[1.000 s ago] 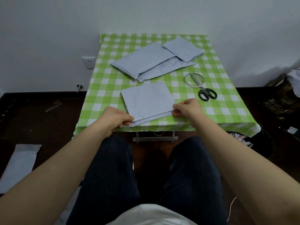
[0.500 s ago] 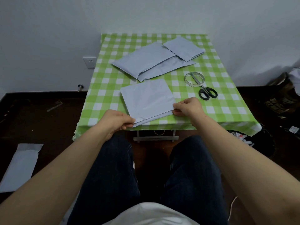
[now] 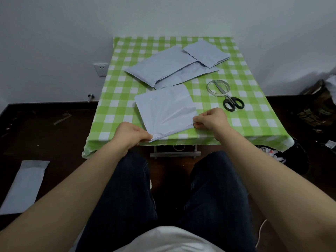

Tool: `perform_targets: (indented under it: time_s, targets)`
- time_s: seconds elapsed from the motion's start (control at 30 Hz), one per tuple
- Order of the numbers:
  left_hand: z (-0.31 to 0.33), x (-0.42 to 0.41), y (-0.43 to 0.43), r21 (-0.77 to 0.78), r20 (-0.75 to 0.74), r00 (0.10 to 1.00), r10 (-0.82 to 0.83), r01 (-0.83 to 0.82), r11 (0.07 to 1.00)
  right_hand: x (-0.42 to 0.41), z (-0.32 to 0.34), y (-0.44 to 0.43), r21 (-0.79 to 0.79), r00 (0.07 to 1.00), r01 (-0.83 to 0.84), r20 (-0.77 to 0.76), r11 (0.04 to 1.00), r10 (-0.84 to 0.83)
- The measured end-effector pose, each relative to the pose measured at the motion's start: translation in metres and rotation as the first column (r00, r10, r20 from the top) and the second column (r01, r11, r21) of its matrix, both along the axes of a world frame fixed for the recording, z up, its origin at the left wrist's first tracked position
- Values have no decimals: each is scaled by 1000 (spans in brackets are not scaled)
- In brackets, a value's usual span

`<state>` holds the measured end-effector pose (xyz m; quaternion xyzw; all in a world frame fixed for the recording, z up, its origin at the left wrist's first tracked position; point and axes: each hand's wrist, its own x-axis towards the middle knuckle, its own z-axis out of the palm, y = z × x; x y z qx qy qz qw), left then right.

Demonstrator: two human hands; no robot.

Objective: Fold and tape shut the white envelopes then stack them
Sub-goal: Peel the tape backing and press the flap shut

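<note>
On the checked table (image 3: 123, 91), at its front edge, the folded envelope (image 3: 166, 110) is lying while my left hand (image 3: 131, 135) and right hand (image 3: 211, 119) are each pinching a near corner, and I am judging that the layers need squaring before creasing and taping.

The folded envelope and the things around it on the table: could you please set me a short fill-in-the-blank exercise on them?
The left hand and the right hand each pinch a near corner of the folded envelope, which lies on a tablecloth checked white and ____.
The scissors have ____ handles.
Their blades lie inside the ring of the tape roll, to the ____ of the folded envelope.
Missing words: green; black; right.
</note>
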<state>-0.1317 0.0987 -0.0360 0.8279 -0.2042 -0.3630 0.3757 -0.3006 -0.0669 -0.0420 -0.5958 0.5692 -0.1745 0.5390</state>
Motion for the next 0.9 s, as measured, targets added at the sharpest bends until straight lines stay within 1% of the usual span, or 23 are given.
perform_targets:
  time_s: [0.4,0.9]
  targets:
    - [-1,1,-1,30,37,999,-6,5,1000,-1,2,-1,11,1000,-8,-11,1000,8]
    - [2,0,-1,45,42,999,-23,21,999,0,3,-1,1,999,-17,-47,1000,17]
